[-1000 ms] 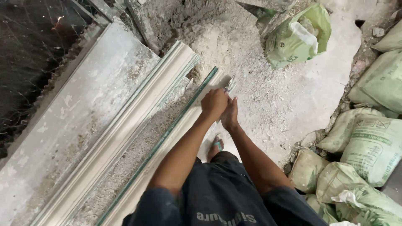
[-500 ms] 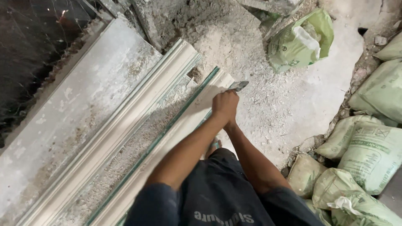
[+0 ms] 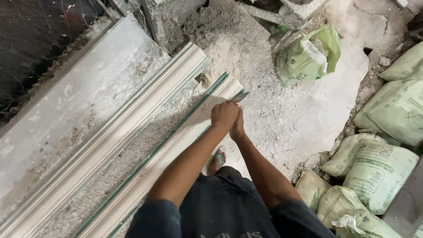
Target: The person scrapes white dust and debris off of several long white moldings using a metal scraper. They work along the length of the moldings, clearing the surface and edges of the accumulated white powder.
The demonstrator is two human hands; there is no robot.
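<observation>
A long white plaster moulding strip [image 3: 176, 145] lies on the floor beside a green-edged glass sheet [image 3: 150, 156]. My left hand [image 3: 224, 115] and my right hand [image 3: 238, 125] are pressed together near the strip's far end. Both are closed on a small metal scraper [image 3: 240, 96], whose blade points past the strip's end. My arms reach forward over my dark shorts.
A wider plaster cornice [image 3: 132, 119] and a flat slab [image 3: 75, 105] lie to the left. A mound of white powder [image 3: 246, 57] sits ahead. An open green sack [image 3: 308, 55] lies beyond it, and several filled sacks [image 3: 379, 167] stack at the right. My sandalled foot [image 3: 216, 161] shows below.
My joined hands have shifted slightly along the strip's far end, and the scraper blade now sticks out beyond them.
</observation>
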